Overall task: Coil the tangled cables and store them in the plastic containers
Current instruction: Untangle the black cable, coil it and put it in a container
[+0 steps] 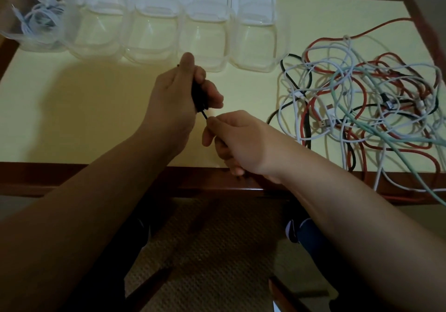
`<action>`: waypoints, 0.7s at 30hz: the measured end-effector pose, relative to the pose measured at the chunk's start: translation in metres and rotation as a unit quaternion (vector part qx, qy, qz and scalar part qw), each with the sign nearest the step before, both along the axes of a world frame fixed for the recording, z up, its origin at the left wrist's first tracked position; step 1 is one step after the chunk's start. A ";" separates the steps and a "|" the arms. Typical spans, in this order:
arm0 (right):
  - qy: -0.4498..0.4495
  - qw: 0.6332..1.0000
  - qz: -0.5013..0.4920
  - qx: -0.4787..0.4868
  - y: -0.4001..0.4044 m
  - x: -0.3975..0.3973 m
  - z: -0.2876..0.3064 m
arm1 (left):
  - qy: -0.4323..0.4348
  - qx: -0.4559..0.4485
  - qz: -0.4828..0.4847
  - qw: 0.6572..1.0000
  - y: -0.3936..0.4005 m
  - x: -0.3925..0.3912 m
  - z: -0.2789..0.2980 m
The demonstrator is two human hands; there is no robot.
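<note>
Black cable coil (199,95) clenched in left grip (183,94); right grip (231,135) pinches its tail

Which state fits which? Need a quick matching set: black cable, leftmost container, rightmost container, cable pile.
Things:
1. black cable
2. leftmost container
3. rightmost container
4. cable pile

States:
A. loose and tangled on the table's right side
B. holds a white cable
C. bundled in the left hand, tail pinched by the right hand
D. open, nothing visible inside

Pairs: 1-C, 2-B, 3-D, 4-A
</note>
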State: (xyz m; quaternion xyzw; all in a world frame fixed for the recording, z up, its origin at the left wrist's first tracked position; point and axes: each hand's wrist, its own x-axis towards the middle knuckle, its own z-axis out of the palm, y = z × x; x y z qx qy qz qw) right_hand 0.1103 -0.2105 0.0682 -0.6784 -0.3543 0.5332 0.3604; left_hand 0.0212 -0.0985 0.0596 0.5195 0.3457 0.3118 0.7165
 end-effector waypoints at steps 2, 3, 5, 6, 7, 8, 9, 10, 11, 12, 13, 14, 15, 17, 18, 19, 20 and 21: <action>-0.070 0.997 0.029 0.024 -0.003 -0.001 0.003 | 0.076 0.120 -0.018 0.990 0.002 -0.002 -0.002; -0.116 0.991 0.043 0.045 -0.004 -0.002 0.005 | 0.109 0.177 -0.036 0.978 0.004 -0.003 -0.002; -0.175 0.980 0.054 0.084 -0.007 -0.002 0.008 | 0.167 0.310 -0.080 0.932 0.006 -0.005 -0.003; -0.180 0.978 0.052 0.094 -0.008 0.000 0.009 | 0.190 0.366 -0.101 0.905 0.007 -0.005 -0.003; -0.181 0.977 0.052 0.097 -0.009 0.001 0.010 | 0.206 0.398 -0.121 0.886 0.007 -0.006 -0.003; -0.182 0.977 0.058 0.092 -0.010 0.003 0.010 | 0.215 0.404 -0.138 0.878 0.008 -0.006 -0.004; -0.185 0.977 0.068 0.080 -0.011 0.004 0.010 | 0.216 0.387 -0.148 0.884 0.008 -0.006 -0.004; -0.193 0.976 0.083 0.062 -0.011 0.006 0.008 | 0.205 0.351 -0.149 0.901 0.008 -0.005 -0.006; -0.207 0.973 0.099 0.038 -0.011 0.009 0.006 | 0.188 0.298 -0.137 0.926 0.007 -0.003 -0.007; -0.224 0.968 0.112 0.011 -0.010 0.012 0.003 | 0.167 0.236 -0.115 0.950 0.007 -0.002 -0.007; -0.235 0.964 0.120 -0.015 -0.009 0.017 -0.001 | 0.142 0.165 -0.095 0.971 0.009 -0.001 -0.005; -0.233 0.965 0.114 -0.037 -0.008 0.023 -0.005 | 0.111 0.086 -0.091 0.986 0.012 -0.002 -0.003; -0.218 0.970 0.093 -0.050 -0.008 0.029 -0.010 | 0.076 0.007 -0.108 0.991 0.018 -0.005 -0.001; -0.170 0.985 0.017 -0.028 -0.007 0.037 -0.016 | 0.017 -0.123 -0.193 0.973 0.031 -0.013 0.005; -0.133 0.991 -0.031 -0.002 -0.006 0.039 -0.016 | -0.007 -0.170 -0.248 0.954 0.035 -0.017 0.007; -0.084 0.993 -0.077 0.025 -0.005 0.040 -0.014 | -0.031 -0.207 -0.302 0.930 0.037 -0.020 0.007; -0.027 0.992 -0.115 0.047 -0.004 0.040 -0.010 | -0.059 -0.239 -0.349 0.904 0.035 -0.021 0.007; 0.028 0.988 -0.136 0.065 -0.003 0.039 -0.007 | -0.091 -0.270 -0.387 0.877 0.033 -0.021 0.005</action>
